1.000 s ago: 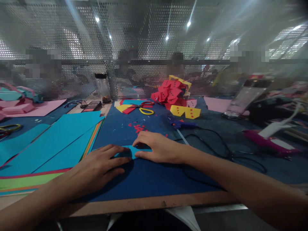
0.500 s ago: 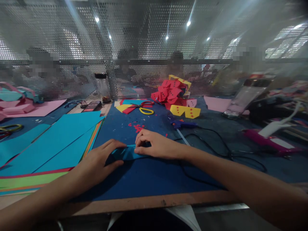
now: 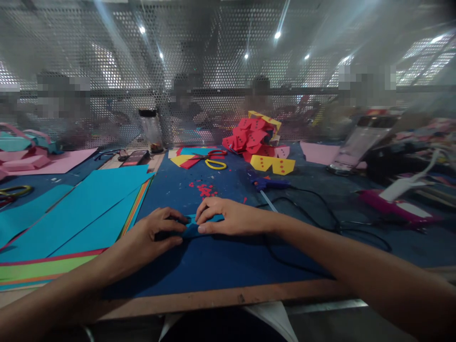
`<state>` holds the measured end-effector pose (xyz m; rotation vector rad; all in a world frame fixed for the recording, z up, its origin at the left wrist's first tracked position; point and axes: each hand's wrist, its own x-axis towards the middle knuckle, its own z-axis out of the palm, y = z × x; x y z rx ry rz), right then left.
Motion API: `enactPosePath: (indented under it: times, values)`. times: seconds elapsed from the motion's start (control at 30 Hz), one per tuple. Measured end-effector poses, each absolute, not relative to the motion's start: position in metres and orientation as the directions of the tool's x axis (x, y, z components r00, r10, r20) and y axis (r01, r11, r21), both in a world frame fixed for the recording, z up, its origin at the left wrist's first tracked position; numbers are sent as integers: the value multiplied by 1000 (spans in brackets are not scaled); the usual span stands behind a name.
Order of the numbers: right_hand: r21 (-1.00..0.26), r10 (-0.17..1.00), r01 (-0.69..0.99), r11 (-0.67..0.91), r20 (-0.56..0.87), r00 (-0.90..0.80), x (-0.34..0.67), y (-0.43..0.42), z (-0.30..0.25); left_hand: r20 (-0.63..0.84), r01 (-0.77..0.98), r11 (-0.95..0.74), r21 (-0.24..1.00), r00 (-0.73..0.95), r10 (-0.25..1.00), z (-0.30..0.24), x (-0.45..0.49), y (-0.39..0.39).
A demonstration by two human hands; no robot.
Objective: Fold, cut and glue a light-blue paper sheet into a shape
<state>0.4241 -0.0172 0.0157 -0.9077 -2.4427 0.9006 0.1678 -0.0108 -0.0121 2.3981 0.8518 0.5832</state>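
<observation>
One bottle (image 3: 149, 127), brownish contents (image 3: 156, 147) perhaps

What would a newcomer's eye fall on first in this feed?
Probably the bright red paper pile at the back, right of centre, with a yellow dotted piece in front. Next, the left hand and right hand on a small blue paper at front centre. Large blue sheets lie at left.

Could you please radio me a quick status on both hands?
Left hand and right hand on small blue paper. Red scraps beyond, apparently not in the way.
</observation>
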Motion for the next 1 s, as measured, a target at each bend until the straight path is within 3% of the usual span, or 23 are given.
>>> enactPosePath:
  times: [0.37, 0.53, 0.73, 1.0]
  values:
    - [-666, 718, 480, 571, 120, -686, 422, -17, 12, 184, 493, -626, 604, 678, 711, -9, 171, -17]
    - [-612, 757, 548, 570, 133, -640, 418, -18, 10, 193, 595, -654, 467, 653, 732, -4, 168, -27]
    - [-570, 772, 585, 577, 146, -619, 417, -16, 6, 174, 511, -811, 287, 804, 568, -2, 159, -32]
    - [-623, 821, 606, 496, 110, -560, 417, -20, 14, 236, 469, -869, 155, 837, 494, -12, 160, -26]
